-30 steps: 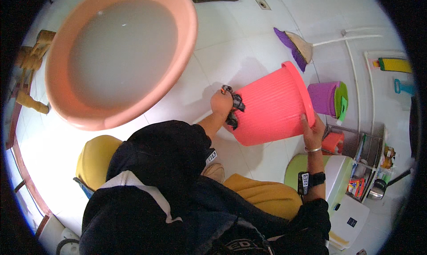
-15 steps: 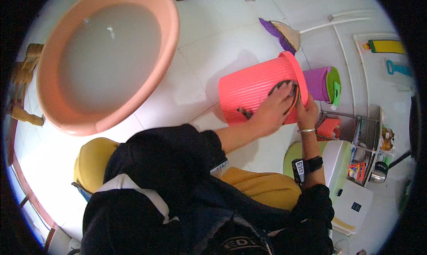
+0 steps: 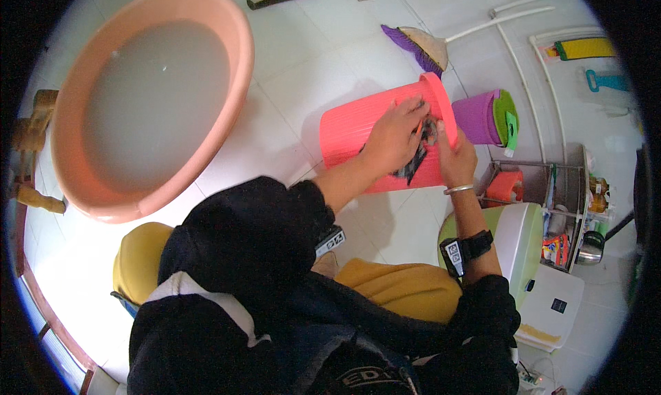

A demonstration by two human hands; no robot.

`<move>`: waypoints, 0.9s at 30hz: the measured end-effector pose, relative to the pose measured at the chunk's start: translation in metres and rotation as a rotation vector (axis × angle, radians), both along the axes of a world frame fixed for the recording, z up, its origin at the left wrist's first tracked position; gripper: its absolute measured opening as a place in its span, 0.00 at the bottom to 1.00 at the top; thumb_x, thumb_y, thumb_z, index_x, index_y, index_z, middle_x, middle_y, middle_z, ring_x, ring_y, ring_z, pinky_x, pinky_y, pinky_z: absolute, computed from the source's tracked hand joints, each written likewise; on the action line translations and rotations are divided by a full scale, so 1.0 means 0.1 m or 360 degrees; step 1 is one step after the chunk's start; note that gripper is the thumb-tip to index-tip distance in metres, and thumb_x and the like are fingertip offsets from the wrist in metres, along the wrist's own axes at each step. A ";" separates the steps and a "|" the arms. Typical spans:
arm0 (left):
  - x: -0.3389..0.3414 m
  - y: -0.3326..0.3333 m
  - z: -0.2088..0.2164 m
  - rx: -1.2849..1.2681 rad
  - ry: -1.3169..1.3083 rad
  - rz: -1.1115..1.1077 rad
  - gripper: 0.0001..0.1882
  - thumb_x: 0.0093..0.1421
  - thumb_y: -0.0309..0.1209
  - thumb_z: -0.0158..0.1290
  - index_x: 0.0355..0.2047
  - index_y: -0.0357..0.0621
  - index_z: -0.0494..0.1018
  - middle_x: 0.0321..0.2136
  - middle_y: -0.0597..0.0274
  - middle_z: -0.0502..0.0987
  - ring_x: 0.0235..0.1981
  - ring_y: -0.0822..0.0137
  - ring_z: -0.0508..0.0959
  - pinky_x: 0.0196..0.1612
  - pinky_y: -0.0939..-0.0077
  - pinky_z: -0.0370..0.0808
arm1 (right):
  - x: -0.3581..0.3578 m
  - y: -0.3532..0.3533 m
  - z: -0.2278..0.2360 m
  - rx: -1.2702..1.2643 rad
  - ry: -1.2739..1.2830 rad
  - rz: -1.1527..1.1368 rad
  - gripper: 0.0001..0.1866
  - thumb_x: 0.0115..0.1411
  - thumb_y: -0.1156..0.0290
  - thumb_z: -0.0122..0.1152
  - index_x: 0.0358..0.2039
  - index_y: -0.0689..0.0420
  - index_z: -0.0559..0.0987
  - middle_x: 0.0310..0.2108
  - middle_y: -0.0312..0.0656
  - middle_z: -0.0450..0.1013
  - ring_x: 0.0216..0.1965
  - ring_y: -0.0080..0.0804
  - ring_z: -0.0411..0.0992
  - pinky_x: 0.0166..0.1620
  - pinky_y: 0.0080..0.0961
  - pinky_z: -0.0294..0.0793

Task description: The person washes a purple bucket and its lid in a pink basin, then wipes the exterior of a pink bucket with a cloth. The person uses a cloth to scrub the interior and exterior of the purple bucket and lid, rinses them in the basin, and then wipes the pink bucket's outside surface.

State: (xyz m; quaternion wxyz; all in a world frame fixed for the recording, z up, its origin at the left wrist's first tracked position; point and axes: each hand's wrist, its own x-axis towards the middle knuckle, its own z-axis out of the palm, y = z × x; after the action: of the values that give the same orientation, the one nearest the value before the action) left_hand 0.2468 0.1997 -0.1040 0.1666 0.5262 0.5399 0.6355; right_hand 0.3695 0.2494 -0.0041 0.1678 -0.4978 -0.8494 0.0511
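Note:
A pink ribbed plastic bin (image 3: 341,137) is tipped on its side in front of me, its rim toward the right. My right hand (image 3: 458,159) is closed round the rim, with a bangle at the wrist. Pressed against the bin's side is a dark, patterned cloth (image 3: 412,169), bunched up with a corner hanging down. My left hand (image 3: 394,139) lies over this cloth with its fingers curved on it, hiding part of it.
A large peach basin (image 3: 242,71) of cloudy water stands at the left. Beyond the bin are a purple-bristled broom (image 3: 420,47) and a purple bucket (image 3: 475,116). At right are a metal rack (image 3: 571,188), a green-and-white container (image 3: 513,233) and pipes along the wall.
My left hand has slid with the cloth up and away from the rim, and the cloth is bunched differently. My right hand still grips the rim. The whole view has shifted slightly.

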 end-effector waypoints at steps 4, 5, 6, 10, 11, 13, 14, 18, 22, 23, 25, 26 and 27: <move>-0.17 0.25 0.15 -0.0227 -0.0325 0.0238 0.25 0.62 0.26 0.50 0.60 0.38 0.66 0.64 0.40 0.61 0.63 0.44 0.66 0.66 0.52 0.62 | 0.00 0.00 -0.03 0.0007 -0.0085 -0.0049 0.23 0.64 0.47 0.55 0.47 0.52 0.82 0.35 0.50 0.80 0.37 0.51 0.79 0.40 0.39 0.76; -0.14 0.24 0.14 -0.0131 -0.0220 0.0272 0.25 0.62 0.26 0.50 0.61 0.39 0.65 0.64 0.40 0.60 0.63 0.43 0.64 0.66 0.52 0.61 | -0.01 0.02 -0.05 -0.0032 -0.0078 -0.0032 0.23 0.64 0.47 0.55 0.47 0.51 0.82 0.35 0.50 0.80 0.38 0.52 0.78 0.41 0.40 0.76; -0.08 0.18 0.10 -0.0044 -0.0132 0.0285 0.26 0.62 0.26 0.51 0.62 0.39 0.64 0.65 0.40 0.60 0.64 0.42 0.63 0.66 0.52 0.60 | -0.02 0.06 -0.07 0.0046 -0.0108 -0.0052 0.23 0.63 0.46 0.55 0.47 0.51 0.81 0.35 0.50 0.80 0.39 0.52 0.78 0.41 0.41 0.76; 0.22 -0.28 -0.27 -0.0035 0.0339 0.0110 0.30 0.60 0.26 0.52 0.64 0.42 0.62 0.66 0.43 0.59 0.67 0.42 0.59 0.67 0.41 0.56 | -0.16 0.22 -0.18 0.0189 -0.0238 -0.0122 0.24 0.63 0.45 0.53 0.48 0.49 0.81 0.38 0.52 0.79 0.42 0.54 0.77 0.44 0.45 0.75; 0.28 -0.40 -0.40 0.0008 0.0468 0.0140 0.31 0.60 0.27 0.53 0.64 0.43 0.62 0.66 0.44 0.59 0.67 0.43 0.59 0.67 0.39 0.55 | -0.21 0.26 -0.21 0.0201 -0.0292 -0.0201 0.24 0.63 0.44 0.53 0.49 0.48 0.81 0.39 0.52 0.79 0.42 0.54 0.77 0.45 0.46 0.75; 0.33 -0.68 -0.68 0.0044 0.0692 0.0024 0.30 0.60 0.27 0.52 0.64 0.43 0.62 0.66 0.45 0.58 0.67 0.44 0.59 0.66 0.37 0.53 | -0.26 0.29 -0.24 0.0084 -0.0249 -0.0179 0.26 0.64 0.43 0.52 0.48 0.50 0.81 0.40 0.52 0.79 0.44 0.55 0.76 0.47 0.45 0.74; 0.32 -0.78 -0.80 -0.0004 0.0826 -0.0109 0.30 0.60 0.28 0.52 0.64 0.43 0.62 0.67 0.46 0.58 0.68 0.45 0.59 0.66 0.36 0.53 | -0.28 0.29 -0.24 0.0087 -0.0272 -0.0200 0.26 0.64 0.43 0.52 0.48 0.50 0.81 0.40 0.51 0.79 0.44 0.55 0.76 0.47 0.45 0.74; 0.26 -0.85 -0.99 -0.0305 0.0558 0.0185 0.29 0.61 0.25 0.49 0.64 0.39 0.61 0.67 0.41 0.54 0.67 0.42 0.58 0.67 0.35 0.48 | -0.27 0.34 -0.19 0.0137 -0.0355 -0.0285 0.28 0.63 0.41 0.52 0.44 0.54 0.82 0.38 0.53 0.79 0.43 0.55 0.77 0.46 0.46 0.74; 0.16 -0.77 -0.88 -0.0413 -0.0177 0.0535 0.31 0.59 0.19 0.45 0.65 0.33 0.55 0.68 0.37 0.51 0.68 0.39 0.54 0.68 0.44 0.50 | -0.17 0.44 -0.16 0.0147 -0.0374 -0.0467 0.30 0.62 0.40 0.52 0.41 0.57 0.82 0.38 0.54 0.79 0.44 0.56 0.76 0.47 0.47 0.73; 0.11 -0.73 -0.87 -0.0340 -0.0389 0.0560 0.30 0.60 0.19 0.45 0.64 0.33 0.55 0.67 0.36 0.52 0.67 0.39 0.54 0.68 0.47 0.51 | -0.14 0.47 -0.17 0.0126 -0.0358 -0.0479 0.30 0.62 0.41 0.52 0.41 0.57 0.82 0.38 0.54 0.79 0.44 0.56 0.76 0.47 0.46 0.73; 0.02 -0.66 -0.86 -0.0233 -0.0815 0.0601 0.28 0.61 0.19 0.44 0.63 0.31 0.56 0.66 0.36 0.53 0.67 0.38 0.55 0.69 0.52 0.52 | -0.05 0.53 -0.19 0.0062 -0.0334 -0.0524 0.29 0.61 0.41 0.53 0.42 0.58 0.82 0.39 0.54 0.79 0.44 0.56 0.76 0.47 0.45 0.73; -0.04 -0.63 -0.90 -0.0206 -0.0815 0.0718 0.21 0.62 0.19 0.43 0.56 0.32 0.62 0.59 0.34 0.64 0.61 0.38 0.64 0.63 0.55 0.62 | 0.02 0.56 -0.20 0.0078 -0.0314 -0.0505 0.29 0.62 0.42 0.53 0.42 0.58 0.82 0.39 0.54 0.79 0.44 0.56 0.76 0.47 0.44 0.73; -0.10 -0.62 -0.96 -0.0371 -0.0945 0.0745 0.18 0.62 0.20 0.44 0.54 0.32 0.64 0.54 0.35 0.67 0.57 0.38 0.67 0.59 0.54 0.65 | 0.10 0.59 -0.23 0.0074 -0.0300 -0.0514 0.28 0.62 0.43 0.54 0.42 0.59 0.82 0.39 0.55 0.79 0.44 0.56 0.76 0.47 0.43 0.73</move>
State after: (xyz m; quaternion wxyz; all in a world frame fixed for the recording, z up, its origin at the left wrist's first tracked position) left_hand 0.2365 0.1381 -0.2003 0.2247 0.1599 0.6422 0.7152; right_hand 0.3797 0.3089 -0.0268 0.1049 -0.6262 -0.7714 -0.0431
